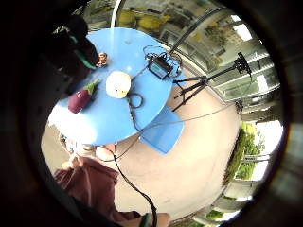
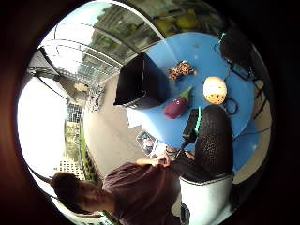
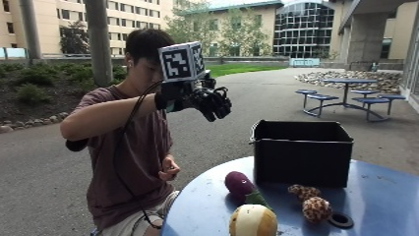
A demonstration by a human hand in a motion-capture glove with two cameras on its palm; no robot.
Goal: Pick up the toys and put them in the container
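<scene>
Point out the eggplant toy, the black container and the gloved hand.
eggplant (image 3: 239, 183), outside view, purple body.
container (image 3: 301, 162), outside view, front wall.
right hand (image 3: 211, 102), outside view, curled gloved fingers.

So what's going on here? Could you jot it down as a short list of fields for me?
setting: outdoors, round blue table
person: seated at the table
gloved hand: raised in the air, over no toy, holding nothing, fingers loosely curled
container: black box on the table, open top
toys on table: eggplant, yellowish ball, spotted plush
toys in container: cannot tell, inside hidden
other: black ring beside the plush
</scene>
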